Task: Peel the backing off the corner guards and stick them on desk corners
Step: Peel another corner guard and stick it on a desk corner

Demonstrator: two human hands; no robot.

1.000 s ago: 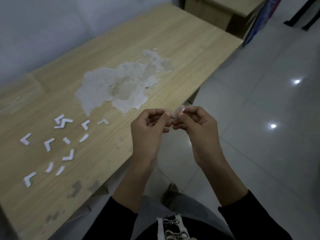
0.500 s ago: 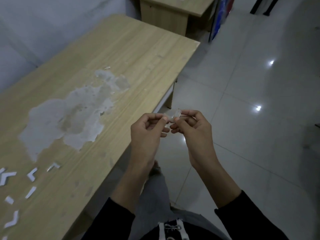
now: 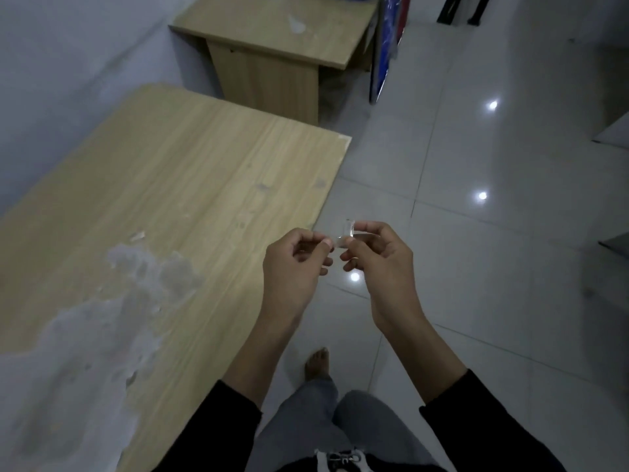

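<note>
A small clear corner guard (image 3: 346, 233) is held in the air between both hands, over the floor just right of the wooden desk (image 3: 177, 185). My right hand (image 3: 377, 264) pinches the guard between thumb and forefinger. My left hand (image 3: 296, 264) has its fingers curled, thumb and forefinger pinched together at the guard's left end; whether they hold a backing strip is too small to tell. The desk's far right corner (image 3: 345, 139) has a pale patch on it.
A large worn grey patch (image 3: 102, 335) covers the desk's near part. A second small desk (image 3: 272, 39) stands behind, a blue panel (image 3: 383, 56) beside it. Glossy tiled floor (image 3: 493, 267) lies to the right. My bare foot (image 3: 318, 364) is on the floor below the hands.
The view has moved along the desk toward its far right corner; the white backing pieces have left the frame. Both hands stay together on the guard, and it now shows more between the fingers.
</note>
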